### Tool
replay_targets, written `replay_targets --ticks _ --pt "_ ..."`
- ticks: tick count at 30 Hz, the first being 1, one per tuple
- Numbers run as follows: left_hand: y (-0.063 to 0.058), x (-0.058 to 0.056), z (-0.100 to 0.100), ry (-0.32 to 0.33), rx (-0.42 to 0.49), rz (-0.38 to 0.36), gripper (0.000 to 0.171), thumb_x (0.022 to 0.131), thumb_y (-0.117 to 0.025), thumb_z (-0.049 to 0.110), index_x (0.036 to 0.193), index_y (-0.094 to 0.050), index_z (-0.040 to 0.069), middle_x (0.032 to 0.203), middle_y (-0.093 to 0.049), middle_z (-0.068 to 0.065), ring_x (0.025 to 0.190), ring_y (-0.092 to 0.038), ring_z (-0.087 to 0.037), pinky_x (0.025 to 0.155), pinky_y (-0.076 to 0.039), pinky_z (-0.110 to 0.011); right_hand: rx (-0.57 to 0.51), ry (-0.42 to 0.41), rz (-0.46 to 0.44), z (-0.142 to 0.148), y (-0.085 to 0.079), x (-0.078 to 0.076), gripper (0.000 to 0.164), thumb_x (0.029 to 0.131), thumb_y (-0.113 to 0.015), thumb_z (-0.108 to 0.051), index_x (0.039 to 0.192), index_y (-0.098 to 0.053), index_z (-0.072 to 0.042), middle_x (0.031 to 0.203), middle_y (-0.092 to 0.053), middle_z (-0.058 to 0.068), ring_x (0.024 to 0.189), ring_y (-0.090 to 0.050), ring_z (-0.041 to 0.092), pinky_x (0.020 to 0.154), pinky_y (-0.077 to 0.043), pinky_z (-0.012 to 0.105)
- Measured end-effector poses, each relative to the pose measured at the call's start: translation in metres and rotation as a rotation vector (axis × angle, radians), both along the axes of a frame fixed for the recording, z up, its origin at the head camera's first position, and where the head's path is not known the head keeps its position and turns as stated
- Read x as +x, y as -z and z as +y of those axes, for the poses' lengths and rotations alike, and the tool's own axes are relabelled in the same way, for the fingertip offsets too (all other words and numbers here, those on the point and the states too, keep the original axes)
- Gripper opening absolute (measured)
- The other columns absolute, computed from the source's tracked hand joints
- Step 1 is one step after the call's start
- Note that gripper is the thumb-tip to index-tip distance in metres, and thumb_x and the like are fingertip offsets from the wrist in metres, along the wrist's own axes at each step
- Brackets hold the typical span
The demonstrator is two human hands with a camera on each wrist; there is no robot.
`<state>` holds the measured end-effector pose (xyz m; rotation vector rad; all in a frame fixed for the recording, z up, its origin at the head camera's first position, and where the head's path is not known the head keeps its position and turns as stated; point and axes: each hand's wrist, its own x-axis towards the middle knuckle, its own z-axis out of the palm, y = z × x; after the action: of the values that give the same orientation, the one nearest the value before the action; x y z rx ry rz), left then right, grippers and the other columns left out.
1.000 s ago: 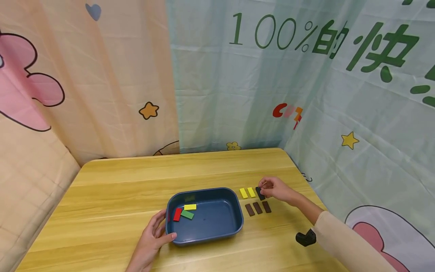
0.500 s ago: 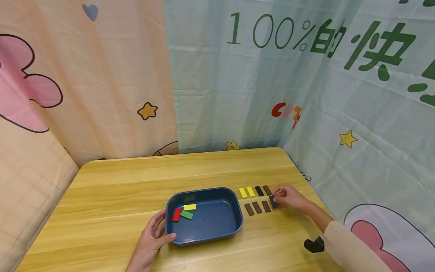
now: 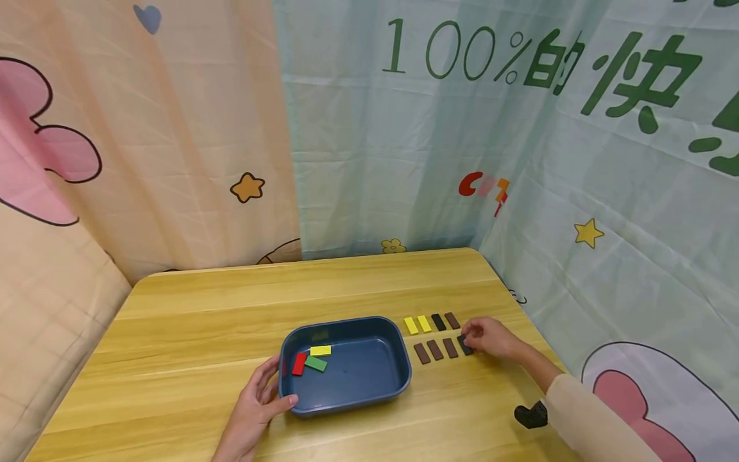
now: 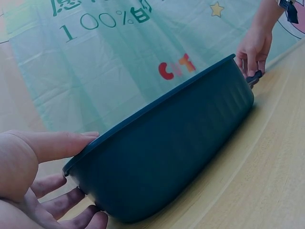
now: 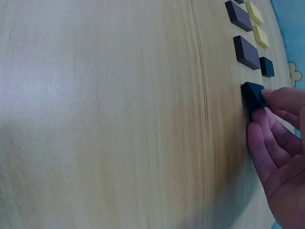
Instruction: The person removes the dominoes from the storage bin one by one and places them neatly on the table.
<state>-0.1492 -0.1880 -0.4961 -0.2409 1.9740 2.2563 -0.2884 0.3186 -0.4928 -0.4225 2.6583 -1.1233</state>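
My right hand (image 3: 489,337) pinches a black block (image 3: 465,344) at the right end of the front row on the wooden table. In the right wrist view, thumb and fingertips grip one end of this black block (image 5: 252,97), tilted at the tabletop. Left of it lie brown blocks (image 3: 435,350). Behind them is a second row: two yellow blocks (image 3: 424,323), another black block (image 3: 439,322) and a brown block (image 3: 452,320). At the left, my left hand (image 3: 258,404) holds the blue tub (image 3: 369,403), thumb over the rim and fingers against the outer wall.
Inside the tub lie a red block (image 3: 299,364), a green block (image 3: 315,363) and a yellow block (image 3: 321,350). A small black device (image 3: 531,416) sits by the right sleeve (image 3: 589,417). Printed curtains (image 3: 358,141) stand around the table (image 3: 196,346).
My right hand has moved right and toward me, from the back row to the front row's end, with the black block. A brown block beside the back row's black one now shows. The left hand stays put.
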Motion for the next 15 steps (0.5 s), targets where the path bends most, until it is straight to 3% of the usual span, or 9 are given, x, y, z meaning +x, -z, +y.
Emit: replay_targets --ticks 9,15 --pt "-0.0017 -0.0027 -0.0002 -0.007 -0.007 -0.008 0.089 0.087 -0.079 -0.006 0.159 -0.029 0.005 0.165 -0.027 -0.021 0.15 -0.027 -0.044 0.108 -0.044 -0.037 0.047 0.013 0.061 -0.0031 0.0001 -0.0031 0.008 0.094 -0.07 0.0 0.101 -0.067 0.0 0.082 -0.059 0.002 0.066 -0.055 0.018 0.057 -0.05 0.029" --pt "-0.0002 -0.0016 -0.0002 0.004 -0.012 -0.007 0.091 0.087 -0.079 -0.007 0.16 -0.026 0.003 0.165 -0.025 -0.024 0.15 -0.025 -0.047 0.109 -0.043 -0.038 0.047 0.016 0.059 -0.0018 0.0024 -0.0023 0.007 0.093 -0.07 0.0 0.1 -0.067 0.0 0.081 -0.059 0.002 0.065 -0.055 0.019 0.056 -0.049 0.03"
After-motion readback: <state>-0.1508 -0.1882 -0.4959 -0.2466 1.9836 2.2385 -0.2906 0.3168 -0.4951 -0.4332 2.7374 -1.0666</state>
